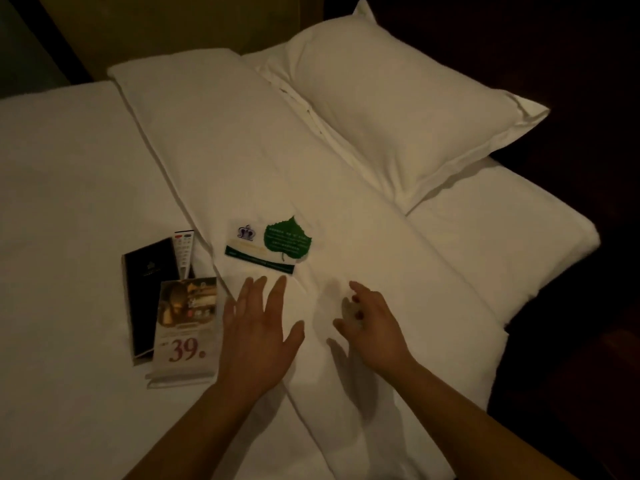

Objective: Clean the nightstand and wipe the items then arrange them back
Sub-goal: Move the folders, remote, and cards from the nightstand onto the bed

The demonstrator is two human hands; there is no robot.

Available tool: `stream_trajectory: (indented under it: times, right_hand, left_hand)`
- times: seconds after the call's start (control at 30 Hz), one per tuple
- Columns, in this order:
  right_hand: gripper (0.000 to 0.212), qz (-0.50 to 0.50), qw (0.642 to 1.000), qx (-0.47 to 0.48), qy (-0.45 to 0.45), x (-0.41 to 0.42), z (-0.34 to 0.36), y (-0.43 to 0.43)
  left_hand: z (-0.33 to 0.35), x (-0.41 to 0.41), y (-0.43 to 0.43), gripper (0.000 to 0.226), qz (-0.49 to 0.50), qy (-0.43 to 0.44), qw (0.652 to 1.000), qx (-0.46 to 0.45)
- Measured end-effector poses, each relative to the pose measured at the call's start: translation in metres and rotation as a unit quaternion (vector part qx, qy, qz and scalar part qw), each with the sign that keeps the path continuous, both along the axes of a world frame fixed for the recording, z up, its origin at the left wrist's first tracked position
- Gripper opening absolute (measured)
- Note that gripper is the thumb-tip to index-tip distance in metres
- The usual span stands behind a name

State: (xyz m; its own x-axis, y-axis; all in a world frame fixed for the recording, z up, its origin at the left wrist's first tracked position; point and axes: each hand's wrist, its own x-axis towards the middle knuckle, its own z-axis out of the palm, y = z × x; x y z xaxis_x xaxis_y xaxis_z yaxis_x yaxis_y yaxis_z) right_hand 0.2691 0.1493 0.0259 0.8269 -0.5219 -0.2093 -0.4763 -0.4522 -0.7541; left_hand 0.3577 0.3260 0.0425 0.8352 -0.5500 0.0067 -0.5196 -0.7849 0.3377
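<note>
Left hand (258, 329) spread wide, palm down, fingers straight and apart, holding nothing, low over the duvet (221, 161); touching it or just above, impossible to tell. Right hand (369, 320) just beside, thumb toward the left hand, fingers partly curled round something small, pale and blurred; gripping or merely bent, impossible to tell.

Just beyond the left fingertips, flat on the duvet, a card (268, 247): green leaf on its right half, purple crown mark on its left, dark green band along the near edge. Left of the left hand, very near its little-finger side, a clear sign (187, 327) lying on its back on the sheet (69, 202), with a warm-toned photo above and a large red "39." below, base toward the camera. Partly under the sign's far left corner, a black folder (149, 292), long, set at a slant, with a small pale emblem. Along the folder's right edge, tucked against the duvet's fold, a pale remote (183, 252) with rows of buttons, near end hidden behind the sign. All four close together, on sheet or duvet, within reach of the left hand.

Farther off to the right, a white pillow (398, 116) lying aslant over the duvet's far end, open end toward the right. Dim yellowish light throughout.
</note>
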Motion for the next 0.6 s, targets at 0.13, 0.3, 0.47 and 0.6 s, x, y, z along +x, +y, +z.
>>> stream_trajectory:
  times: [0.13,0.3,0.47,0.6]
  right_hand:
    - [0.067,-0.076,0.996,0.010,-0.043,-0.040,0.025,-0.041]
    - [0.067,-0.175,0.982,0.007,-0.067,-0.116,0.043,-0.098]
    - [0.067,-0.255,0.965,-0.016,-0.056,-0.192,0.053,-0.152]
    - [0.067,-0.303,0.951,-0.038,-0.054,-0.252,0.059,-0.181]
  left_hand:
    - [0.008,-0.024,-0.052,0.080,-0.066,0.019,0.997,-0.025]
    - [0.020,-0.068,-0.123,0.077,-0.162,0.021,0.986,-0.034]
    - [0.025,-0.123,-0.190,0.076,-0.254,0.019,0.967,-0.025]
    - [0.025,-0.169,-0.237,0.075,-0.314,0.016,0.949,-0.019]
